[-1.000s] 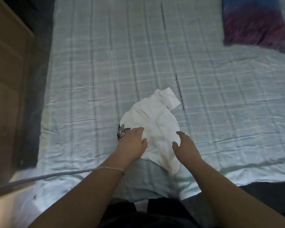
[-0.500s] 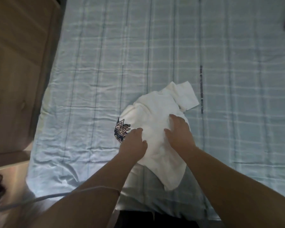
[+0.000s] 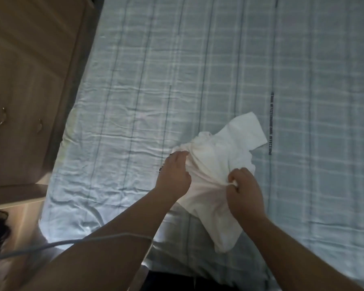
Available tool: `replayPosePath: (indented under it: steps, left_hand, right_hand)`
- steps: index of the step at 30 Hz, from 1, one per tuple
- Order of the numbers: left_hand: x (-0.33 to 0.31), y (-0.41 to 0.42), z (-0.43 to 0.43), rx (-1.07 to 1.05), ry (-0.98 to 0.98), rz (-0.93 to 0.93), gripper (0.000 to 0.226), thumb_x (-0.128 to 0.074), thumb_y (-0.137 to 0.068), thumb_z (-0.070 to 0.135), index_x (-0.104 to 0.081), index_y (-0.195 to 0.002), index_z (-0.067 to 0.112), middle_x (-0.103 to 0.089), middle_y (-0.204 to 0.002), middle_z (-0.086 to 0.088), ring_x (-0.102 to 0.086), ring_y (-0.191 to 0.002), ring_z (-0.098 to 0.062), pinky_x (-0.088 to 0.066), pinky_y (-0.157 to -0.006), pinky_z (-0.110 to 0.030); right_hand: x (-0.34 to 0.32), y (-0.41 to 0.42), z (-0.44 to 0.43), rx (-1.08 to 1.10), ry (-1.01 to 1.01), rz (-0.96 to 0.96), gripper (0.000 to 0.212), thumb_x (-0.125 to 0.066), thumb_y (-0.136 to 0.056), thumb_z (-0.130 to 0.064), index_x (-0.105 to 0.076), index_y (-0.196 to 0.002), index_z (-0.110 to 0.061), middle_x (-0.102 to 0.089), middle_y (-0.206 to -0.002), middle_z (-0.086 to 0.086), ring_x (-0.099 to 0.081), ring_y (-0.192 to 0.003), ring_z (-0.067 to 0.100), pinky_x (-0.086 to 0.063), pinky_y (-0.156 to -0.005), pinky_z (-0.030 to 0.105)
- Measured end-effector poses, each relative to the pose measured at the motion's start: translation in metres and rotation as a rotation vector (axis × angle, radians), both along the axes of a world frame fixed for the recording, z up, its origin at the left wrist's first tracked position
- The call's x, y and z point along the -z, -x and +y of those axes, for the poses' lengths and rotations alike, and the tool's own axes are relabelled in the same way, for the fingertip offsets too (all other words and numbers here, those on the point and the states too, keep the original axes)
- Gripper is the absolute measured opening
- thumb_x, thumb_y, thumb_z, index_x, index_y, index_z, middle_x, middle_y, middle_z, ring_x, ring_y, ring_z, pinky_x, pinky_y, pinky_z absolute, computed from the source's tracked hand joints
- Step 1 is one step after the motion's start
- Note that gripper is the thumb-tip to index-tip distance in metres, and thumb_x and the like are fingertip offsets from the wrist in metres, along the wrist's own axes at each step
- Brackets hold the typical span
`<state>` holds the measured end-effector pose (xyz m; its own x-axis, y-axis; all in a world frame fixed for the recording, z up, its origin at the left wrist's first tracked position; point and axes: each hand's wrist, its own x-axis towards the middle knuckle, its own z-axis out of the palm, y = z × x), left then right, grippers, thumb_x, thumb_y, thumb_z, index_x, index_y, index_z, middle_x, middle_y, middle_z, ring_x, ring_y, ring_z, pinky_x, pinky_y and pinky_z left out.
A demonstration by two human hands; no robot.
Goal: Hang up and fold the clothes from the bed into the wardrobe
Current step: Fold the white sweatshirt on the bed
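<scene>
**Both hands gripping the white shirt on the bed**

Nearest us, our two bare forearms reach out over the near edge of the bed (image 3: 219, 66), and a thin pale cable (image 3: 76, 242) crosses the left forearm. Our left hand (image 3: 173, 177) rests on the left side of the white shirt (image 3: 216, 164), its fingers (image 3: 180, 158) curled down together into the cloth; a dark printed patch peeks out just beside the knuckles. Our right hand (image 3: 245, 192) sits on the shirt's right side, fingers bent and pinching a bunched fold of fabric, which pulls taut creases between the two hands. The shirt lies crumpled on the pale checked sheet, its lower end trailing toward us under the right wrist, and one short sleeve (image 3: 248, 129) spread flat on the far side. Left of the shirt, beyond the bed's edge, stands the wooden wardrobe (image 3: 27, 85), with small metal handles (image 3: 2, 116) on its front.
</scene>
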<state>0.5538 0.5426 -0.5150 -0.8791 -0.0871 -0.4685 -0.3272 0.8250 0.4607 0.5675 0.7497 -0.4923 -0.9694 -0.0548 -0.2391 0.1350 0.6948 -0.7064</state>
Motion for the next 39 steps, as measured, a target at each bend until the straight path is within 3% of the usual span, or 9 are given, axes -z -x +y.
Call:
replayPosePath:
  steps: [4,9,17,21,25,28,31,36,39]
  left_hand:
    - [-0.003,0.0,0.005,0.1,0.007,-0.075,0.084,-0.062,-0.085,0.021,-0.017,-0.155,0.03,-0.012,-0.163,-0.006,-0.016,-0.146,-0.028,-0.026,-0.117,-0.047]
    - [0.017,-0.006,0.019,0.394,0.052,-0.066,0.042,-0.062,-0.079,0.024,-0.06,-0.121,0.022,-0.056,-0.126,-0.003,-0.049,-0.121,-0.029,-0.04,-0.101,-0.041]
    - [-0.002,-0.025,0.014,0.255,-0.072,0.136,0.015,-0.055,-0.082,0.016,-0.056,-0.097,0.017,-0.051,-0.098,-0.001,-0.046,-0.088,-0.024,-0.043,-0.078,-0.041]
    - [-0.015,-0.041,0.009,0.243,-0.113,0.194,0.026,-0.054,-0.084,0.013,-0.063,-0.107,0.018,-0.06,-0.103,-0.001,-0.049,-0.096,-0.024,-0.042,-0.085,-0.037]
    - [-0.021,-0.062,0.011,0.182,-0.207,0.279,0.03,-0.051,-0.083,0.019,-0.071,-0.105,0.017,-0.065,-0.1,-0.002,-0.051,-0.096,-0.02,-0.041,-0.088,-0.034]
    - [-0.024,-0.075,0.015,0.048,-0.239,0.248,0.03,-0.053,-0.08,0.019,-0.073,-0.101,0.014,-0.059,-0.106,-0.002,-0.051,-0.101,-0.016,-0.04,-0.092,-0.032]
    - [-0.028,-0.088,0.021,-0.269,-0.33,0.042,0.023,-0.059,-0.08,0.005,-0.071,-0.098,0.012,-0.053,-0.121,-0.003,-0.048,-0.118,-0.013,-0.039,-0.096,-0.027]
    - [-0.057,-0.081,0.027,-0.724,-0.627,-0.232,0.014,-0.056,-0.083,0.014,-0.062,-0.073,0.007,-0.054,-0.079,-0.006,-0.053,-0.065,-0.006,-0.051,-0.071,-0.025]
    - [-0.064,-0.077,0.025,-0.977,-0.852,-0.296,0.027,-0.06,-0.093,0.029,-0.062,-0.095,0.002,-0.066,-0.089,-0.011,-0.067,-0.072,-0.01,-0.058,-0.071,-0.028]
  right_hand:
    - [-0.013,-0.043,0.029,0.054,0.097,0.023,0.023,-0.046,-0.064,-0.003,-0.043,-0.074,-0.023,-0.042,-0.079,-0.008,-0.044,-0.074,0.005,-0.034,-0.065,0.013]
    - [0.016,-0.066,0.051,0.085,0.007,-0.185,0.034,-0.054,-0.073,0.006,-0.046,-0.083,-0.025,-0.041,-0.086,-0.01,-0.048,-0.073,0.004,-0.034,-0.062,0.01]
    - [0.016,-0.026,0.029,-0.021,-0.294,-0.272,0.051,-0.056,-0.069,0.0,-0.054,-0.119,-0.008,-0.046,-0.132,0.015,-0.046,-0.117,0.038,-0.042,-0.098,0.045]
    - [-0.009,-0.002,0.004,-0.189,-0.143,-0.136,0.053,-0.056,-0.075,0.0,-0.052,-0.126,-0.013,-0.042,-0.144,0.008,-0.036,-0.134,0.027,-0.029,-0.111,0.032]
    - [-0.002,0.007,-0.014,-0.585,-0.128,-0.346,0.057,-0.059,-0.09,-0.033,-0.04,-0.143,-0.023,-0.044,-0.146,-0.001,-0.038,-0.135,0.018,-0.024,-0.112,0.025]
    - [0.003,0.001,-0.02,-0.751,-0.403,-0.333,0.038,-0.046,-0.093,-0.046,-0.05,-0.126,-0.027,-0.057,-0.126,-0.002,-0.052,-0.113,0.022,-0.041,-0.094,0.04]
    - [0.0,-0.013,-0.018,-0.725,-0.396,-0.204,0.029,-0.041,-0.093,-0.04,-0.054,-0.116,-0.028,-0.061,-0.112,-0.002,-0.054,-0.099,0.023,-0.042,-0.084,0.04]
    - [-0.01,-0.034,-0.015,-0.702,-0.223,-0.25,0.05,-0.045,-0.086,-0.031,-0.048,-0.136,-0.032,-0.062,-0.116,-0.001,-0.055,-0.106,0.026,-0.045,-0.09,0.041]
    - [-0.021,-0.043,-0.015,-0.702,-0.135,-0.244,0.054,-0.048,-0.083,-0.029,-0.048,-0.137,-0.032,-0.062,-0.115,-0.001,-0.056,-0.105,0.025,-0.045,-0.092,0.043]
